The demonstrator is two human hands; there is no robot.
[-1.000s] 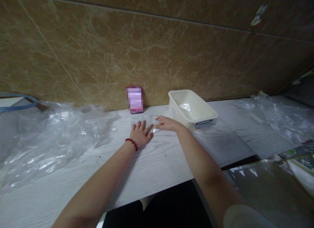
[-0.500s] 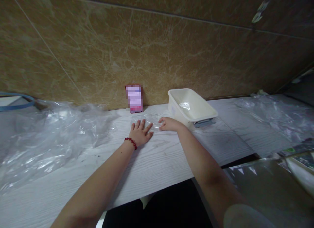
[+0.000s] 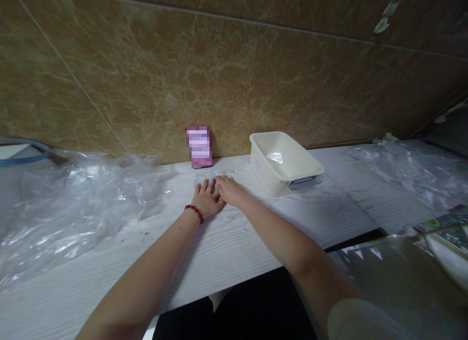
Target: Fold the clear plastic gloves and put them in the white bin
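Observation:
A thin clear plastic piece [image 3: 227,173] lies on the white wood-grain table [image 3: 234,237], mostly hidden under my hands. Flat on it, fingers spread, rests my left hand [image 3: 206,198], with a red bead bracelet at the wrist. My right hand [image 3: 231,190] lies palm down against the left hand's index finger and thumb, its fingers stretched out over the plastic. Just behind the hands a phone [image 3: 200,147] leans upright on the wall. To the right stands a cream bin [image 3: 268,173] with a small shiny clear packet [image 3: 275,157] inside.
A large crumpled clear plastic heap [image 3: 91,203] covers the table's left side. More clear plastic [image 3: 409,171] lies at the right. A brown marbled wall [image 3: 234,76] rises behind the table. Below right is a plastic-covered surface [image 3: 398,276].
My right hand has moved left from beside the bin to my left hand, and its bent fingers have stretched out. My left hand has stayed in place.

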